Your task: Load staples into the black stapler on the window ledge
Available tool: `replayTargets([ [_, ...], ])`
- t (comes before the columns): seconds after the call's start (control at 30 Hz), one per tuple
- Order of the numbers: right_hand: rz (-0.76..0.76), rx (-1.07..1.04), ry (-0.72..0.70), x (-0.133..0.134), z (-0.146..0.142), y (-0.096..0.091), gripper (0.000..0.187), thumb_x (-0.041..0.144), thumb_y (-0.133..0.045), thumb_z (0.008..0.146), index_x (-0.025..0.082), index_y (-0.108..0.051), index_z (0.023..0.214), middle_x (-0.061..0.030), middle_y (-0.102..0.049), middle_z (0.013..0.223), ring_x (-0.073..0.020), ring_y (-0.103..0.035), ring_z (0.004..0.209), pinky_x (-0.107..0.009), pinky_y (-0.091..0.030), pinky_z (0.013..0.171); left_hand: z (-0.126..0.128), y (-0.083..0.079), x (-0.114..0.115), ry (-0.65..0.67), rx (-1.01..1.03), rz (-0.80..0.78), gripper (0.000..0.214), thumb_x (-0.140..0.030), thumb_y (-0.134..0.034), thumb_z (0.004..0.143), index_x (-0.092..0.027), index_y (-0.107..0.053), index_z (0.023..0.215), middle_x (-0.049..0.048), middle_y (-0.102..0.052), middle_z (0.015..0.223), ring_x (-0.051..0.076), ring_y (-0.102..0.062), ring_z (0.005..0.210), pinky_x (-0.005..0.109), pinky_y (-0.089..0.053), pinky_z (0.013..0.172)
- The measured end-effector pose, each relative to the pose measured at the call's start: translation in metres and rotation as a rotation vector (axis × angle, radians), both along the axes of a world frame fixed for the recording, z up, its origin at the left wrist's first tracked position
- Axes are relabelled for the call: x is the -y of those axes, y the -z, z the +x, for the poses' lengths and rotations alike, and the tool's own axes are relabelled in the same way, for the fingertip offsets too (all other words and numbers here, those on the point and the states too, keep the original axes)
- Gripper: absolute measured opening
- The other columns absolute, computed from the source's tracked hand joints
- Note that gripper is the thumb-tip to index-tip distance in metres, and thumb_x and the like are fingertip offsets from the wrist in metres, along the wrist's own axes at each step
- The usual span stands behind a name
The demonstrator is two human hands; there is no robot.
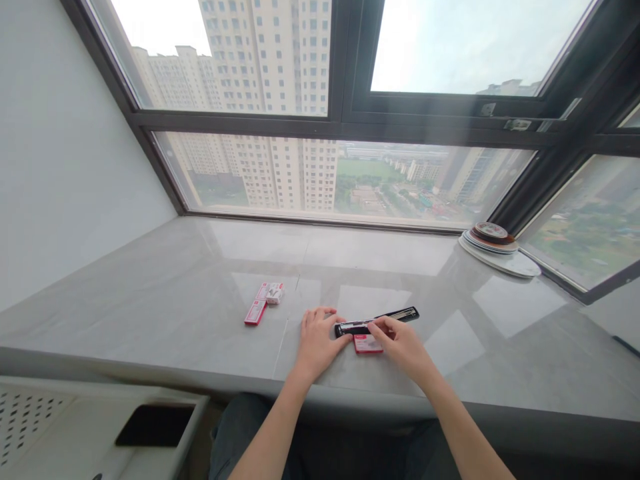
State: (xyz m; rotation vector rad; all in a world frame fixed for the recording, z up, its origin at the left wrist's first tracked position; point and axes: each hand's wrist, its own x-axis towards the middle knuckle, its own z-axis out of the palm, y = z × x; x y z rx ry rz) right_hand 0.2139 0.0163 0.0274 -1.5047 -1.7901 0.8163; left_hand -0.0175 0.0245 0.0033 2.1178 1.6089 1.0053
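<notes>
A grey stone sill (150, 300) runs under the window. On it lies an opened black stapler (377, 321), just above a red staple box (367, 345). The left hand (317, 340) steadies its near end, fingers loosely curled; the right hand (403, 343) pinches its middle. 2 more red boxes (264, 301) lie well left.

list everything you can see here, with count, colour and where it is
stapler: 1, black, opened flat on the sill, under both hands
red boxes: 3, red and white; two left of the hands, one under the stapler
sill: 1, grey stone, below the window
plates: small stack, white with a brown top one, right corner of the sill
window: dark frame, towers outside
left hand: on the stapler's left end
right hand: pinching the stapler's middle
</notes>
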Motion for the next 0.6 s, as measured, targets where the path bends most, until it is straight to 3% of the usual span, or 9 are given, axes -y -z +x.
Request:
replayTargets([
  [0.13, -0.333, -0.136, 0.195, -0.001, 0.056, 0.017, 0.059, 0.074, -0.059, 0.084, 0.016, -0.071, 0.085, 0.0023, -0.051, 0.055, -0.0093, -0.035, 0.043, -0.025, -0.021, 0.043, 0.000, 0.002, -0.002, 0.006, -0.004, -0.010, 0.026, -0.042, -0.080, 0.081, -0.036, -0.074, 0.105, 0.0015, -0.061, 0.128, 0.028, -0.050, 0.123, 0.048, -0.031, 0.113],
  [0.23, -0.346, -0.359, 0.192, -0.015, 0.076, 0.015, 0.060, 0.073, -0.065, 0.081, 0.016, -0.071, 0.098, 0.0033, -0.052, 0.059, -0.0063, -0.028, 0.040, -0.025, -0.016, 0.041, 0.001, 0.002, -0.003, 0.001, -0.020, -0.027, 0.027, -0.043, -0.080, 0.082, -0.036, -0.074, 0.107, 0.0006, -0.061, 0.129, 0.027, -0.049, 0.124, 0.046, -0.031, 0.113],
  [0.33, -0.214, -0.428, 0.047, -0.035, 0.065, 0.000, 0.059, 0.066, -0.073, 0.079, 0.017, -0.071, 0.110, 0.0024, -0.055, 0.063, -0.0082, -0.038, 0.046, -0.024, -0.025, 0.044, 0.001, 0.000, -0.002, -0.005, -0.027, -0.040, 0.027, -0.044, -0.079, 0.082, -0.037, -0.074, 0.108, 0.0002, -0.061, 0.130, 0.026, -0.049, 0.124, 0.045, -0.030, 0.114],
  [0.43, -0.127, -0.289, -0.110, -0.051, 0.037, -0.017, 0.050, 0.060, -0.078, 0.077, 0.017, -0.072, 0.101, 0.0017, -0.058, 0.064, -0.0110, -0.047, 0.052, -0.025, -0.034, 0.049, 0.001, -0.001, -0.002, -0.002, -0.028, -0.046, 0.027, -0.046, -0.078, 0.083, -0.038, -0.074, 0.108, 0.0005, -0.060, 0.130, 0.027, -0.049, 0.125, 0.046, -0.031, 0.114],
  [0.6, 0.086, 0.025, -0.197, -0.055, -0.005, -0.026, 0.037, 0.052, -0.082, 0.074, 0.020, -0.066, 0.078, 0.0076, -0.044, 0.057, -0.0094, -0.039, 0.054, -0.024, -0.026, 0.053, -0.001, -0.002, -0.003, 0.003, -0.028, -0.041, 0.027, -0.044, -0.078, 0.083, -0.039, -0.073, 0.109, -0.0001, -0.061, 0.130, 0.027, -0.050, 0.124, 0.048, -0.031, 0.113],
])
